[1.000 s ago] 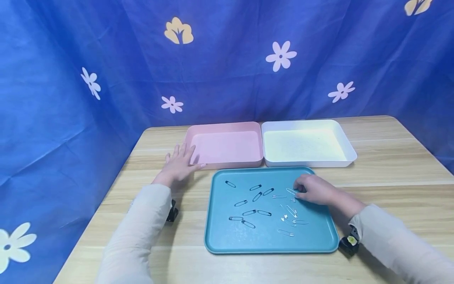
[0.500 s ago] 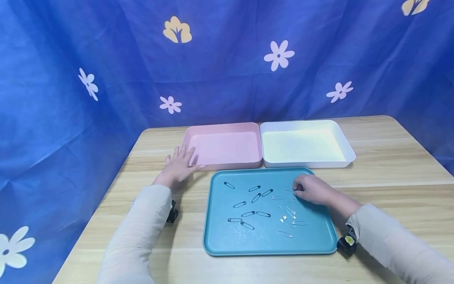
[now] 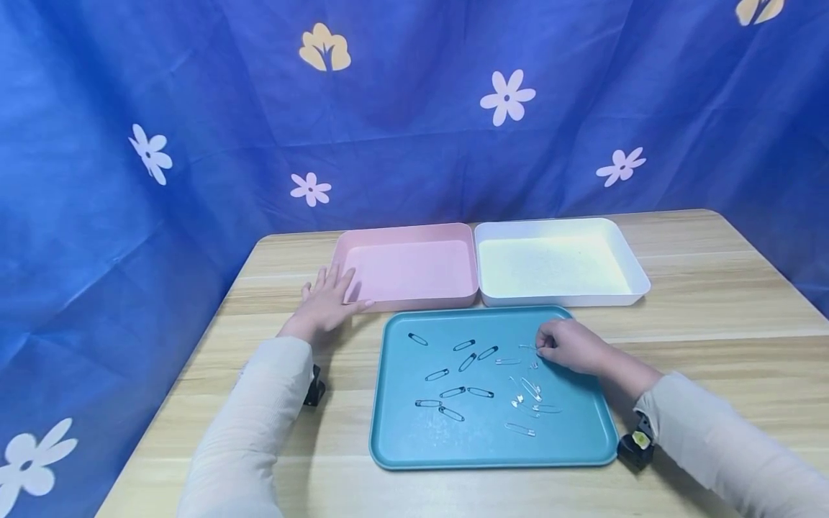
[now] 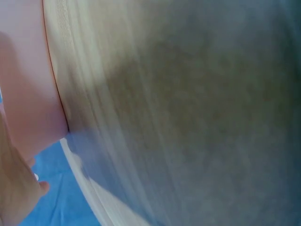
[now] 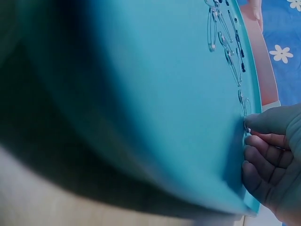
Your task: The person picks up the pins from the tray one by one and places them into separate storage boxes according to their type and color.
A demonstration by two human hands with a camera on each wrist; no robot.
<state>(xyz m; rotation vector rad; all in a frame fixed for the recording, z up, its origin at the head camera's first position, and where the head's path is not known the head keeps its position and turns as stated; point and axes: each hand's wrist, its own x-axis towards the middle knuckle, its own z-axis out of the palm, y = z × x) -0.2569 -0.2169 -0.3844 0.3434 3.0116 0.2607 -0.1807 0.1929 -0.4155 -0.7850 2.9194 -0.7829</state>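
My left hand [image 3: 324,306] rests with spread fingers over the near-left corner of the pink bin [image 3: 411,302]. In the left wrist view, part of that hand [image 4: 19,188] shows beside the pink wall. My right hand [image 3: 570,345] is low over the right side of the teal tray [image 3: 440,450]. Its thumb and forefinger pinch a silver safety pin [image 3: 527,347], mostly hidden by the fingertips. Several other silver safety pins [image 3: 520,429] lie scattered below and left of that hand. Several black safety pins [image 3: 451,414] lie on the tray's left half.
A white bin [image 3: 563,298] stands right of the pink one, their sides touching, both behind the tray. A wooden table [image 3: 712,288] carries everything. A blue flowered curtain [image 3: 401,144] hangs behind and at the left.
The silver safety pin at my right fingertips has shifted and is now more covered by the fingers. My right hand has barely moved; my left hand stays on the pink bin.
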